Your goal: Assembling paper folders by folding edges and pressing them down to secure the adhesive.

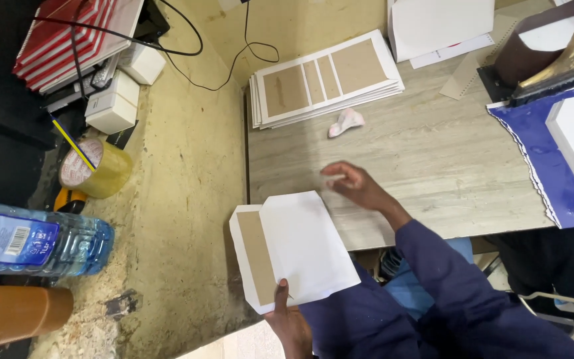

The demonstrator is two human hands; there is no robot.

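Note:
My left hand (pixel 288 320) grips the near edge of a white sheet with a brown card panel (pixel 287 246), held over the table's front left corner. A second white sheet lies on top of the panel sheet in the same grip. My right hand (pixel 353 185) hovers over the grey wood-grain table (pixel 433 166), fingers loosely curled, holding nothing, blurred by motion. A stack of similar white sheets with brown card panels (pixel 323 78) lies at the table's far left. A small crumpled pink-white cloth (pixel 345 121) rests just in front of that stack.
A blue sheet with a white shape (pixel 559 146) and a brush on a dark stand (pixel 559 60) sit at right. White papers (pixel 436 26) lie at the back. On the left ledge are a tape roll (pixel 94 166), water bottle (pixel 34 242), white boxes (pixel 114 100), red books (pixel 74 33) and cables.

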